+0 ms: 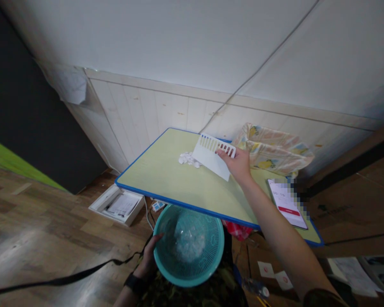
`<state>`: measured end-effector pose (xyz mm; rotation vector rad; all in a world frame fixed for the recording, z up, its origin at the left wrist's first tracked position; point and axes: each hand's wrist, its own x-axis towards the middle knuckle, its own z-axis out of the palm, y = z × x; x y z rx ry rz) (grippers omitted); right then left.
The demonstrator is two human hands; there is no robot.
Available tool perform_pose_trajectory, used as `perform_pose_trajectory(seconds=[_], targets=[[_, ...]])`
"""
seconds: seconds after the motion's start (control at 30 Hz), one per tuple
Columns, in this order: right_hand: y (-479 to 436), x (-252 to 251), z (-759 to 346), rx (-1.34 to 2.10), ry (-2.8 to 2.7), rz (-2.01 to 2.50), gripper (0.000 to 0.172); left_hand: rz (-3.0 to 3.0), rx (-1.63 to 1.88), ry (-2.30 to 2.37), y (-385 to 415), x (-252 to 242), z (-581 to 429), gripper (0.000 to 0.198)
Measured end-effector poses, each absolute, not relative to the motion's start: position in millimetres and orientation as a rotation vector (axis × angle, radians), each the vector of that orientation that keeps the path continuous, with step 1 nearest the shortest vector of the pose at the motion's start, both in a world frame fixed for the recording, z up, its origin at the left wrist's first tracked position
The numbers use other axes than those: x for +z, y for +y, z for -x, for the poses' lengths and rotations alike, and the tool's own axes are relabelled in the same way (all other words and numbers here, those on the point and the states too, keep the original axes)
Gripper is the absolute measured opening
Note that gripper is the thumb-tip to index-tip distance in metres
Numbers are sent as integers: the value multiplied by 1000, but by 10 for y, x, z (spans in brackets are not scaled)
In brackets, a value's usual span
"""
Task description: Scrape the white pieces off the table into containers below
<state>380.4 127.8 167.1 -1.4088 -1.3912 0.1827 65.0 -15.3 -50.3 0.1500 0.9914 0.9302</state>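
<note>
My right hand (238, 164) is closed on a flat white slotted sheet (213, 161), thumb on top near its row of long openings. The sheet is tilted over the table (153, 170), beside a small heap of crumpled white scraps (189, 159). My left hand (151, 251) grips the left rim of a teal plastic basket (208, 268), which rests at my lap below the table's front edge. Clear, shiny pieces (189, 243) lie in the bottom of the basket; their kind cannot be made out.
A cloth-lined basket (275, 149) stands at the table's back right, against the wall. A phone (288, 202) lies on the right end. On the floor at left is a white box (115, 204) with papers. A black strap (83, 275) crosses the lower left.
</note>
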Motion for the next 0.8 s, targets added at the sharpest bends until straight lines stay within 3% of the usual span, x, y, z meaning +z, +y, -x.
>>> perform_pose_trajectory(seconds=[0.13,0.3,0.5,0.8], targets=[[1295,1674,-3291,249,-1575,1288,30,-174,938,999,-148,-529,-627,27],[1400,1722,-3121,73,-1617,1436,24,-205,932,941,-144,-536,-602,33],[1627,1798,-3049,-14,-1535,1473,25,-218,935,888,-123,-561,-579,31],[1652,1515,-2571,17,-1489,1460,31,-225,963,857,-135,-708,-538,25]])
